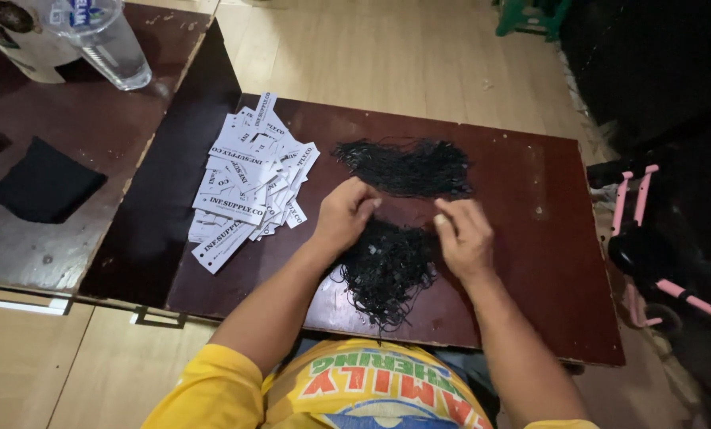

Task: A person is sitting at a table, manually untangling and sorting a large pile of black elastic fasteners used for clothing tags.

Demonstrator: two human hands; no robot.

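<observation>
A dark brown board point(530, 262) lies low over the floor in front of me. On it, at the left, sits a heap of white paper tags point(248, 179) with black print. A bundle of thin black strings point(407, 167) lies at the far middle, and a second tangled pile of black strings point(387, 270) lies near me. My left hand point(343, 214) rests between the two piles with its fingers pinched together, apparently on a string. My right hand point(463, 234) hovers beside it, fingers curled; what it pinches is too small to tell.
A brown table point(61, 230) stands at the left, carrying a clear plastic cup point(105, 40), a white container point(21, 36) and a black cloth point(45, 179). A pink-framed object point(649, 238) stands at the right beside dark items. The floor is pale wood.
</observation>
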